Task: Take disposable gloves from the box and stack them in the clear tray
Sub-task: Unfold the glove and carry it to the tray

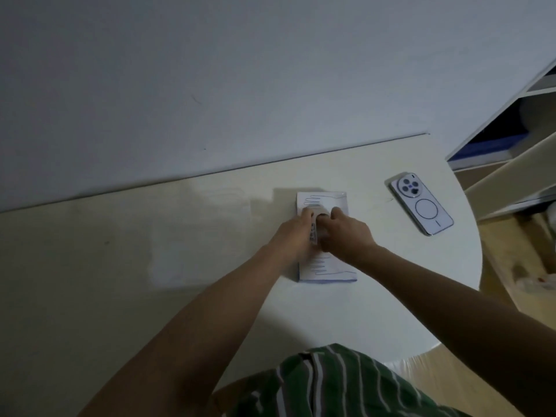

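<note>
glove box [326, 266] | white, 2 blue glove outlines | lying flat, long axis 12–6 o'clock | middle hidden

- we see a plain pale wall [210, 70] filling the upper half of the view, grey-blue in the dim light, with a faint scuff mark left of centre.
- a cream table [120, 251] runs along the foot of the wall, its back edge touching it; its right end is rounded.
- the tabletop looks yellowish on the left and whiter on the right, where more light falls.
- at the right edge stands a white open shelf unit [508, 173], with something blue [496, 145] lying in one compartment.
- below the shelves we make out a wood-toned floor [505, 266]; small pale objects on it at the far right are too blurred to name.
</note>
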The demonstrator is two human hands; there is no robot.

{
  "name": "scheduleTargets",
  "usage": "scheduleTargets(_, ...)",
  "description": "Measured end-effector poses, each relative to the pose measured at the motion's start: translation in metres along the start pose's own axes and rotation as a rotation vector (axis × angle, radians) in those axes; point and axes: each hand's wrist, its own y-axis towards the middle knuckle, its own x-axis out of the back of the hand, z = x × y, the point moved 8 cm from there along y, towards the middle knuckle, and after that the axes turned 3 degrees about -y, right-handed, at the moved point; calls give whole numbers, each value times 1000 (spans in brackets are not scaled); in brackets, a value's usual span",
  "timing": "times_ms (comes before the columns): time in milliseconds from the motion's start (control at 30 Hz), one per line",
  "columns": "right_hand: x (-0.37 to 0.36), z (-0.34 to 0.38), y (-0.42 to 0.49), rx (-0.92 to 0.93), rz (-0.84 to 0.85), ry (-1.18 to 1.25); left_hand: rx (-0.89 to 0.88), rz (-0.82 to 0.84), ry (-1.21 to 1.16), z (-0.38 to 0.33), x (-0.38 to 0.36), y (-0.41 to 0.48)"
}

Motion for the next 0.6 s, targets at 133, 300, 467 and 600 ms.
scheduleTargets(133, 0, 1, 8, 29, -37, -38, 13, 1, -8, 2, -8, 7)
scheduleTargets(300, 12, -10, 6, 36, -132, 248, 20, -10, -12, 5, -11, 10)
scheduleTargets(467, 47, -30, -5, 110, -288, 730, 51, 8, -32, 6, -12, 12)
scheduleTargets(600, 62, -53, -8, -59, -344, 1121, 42, 19, -17, 7, -14, 12)
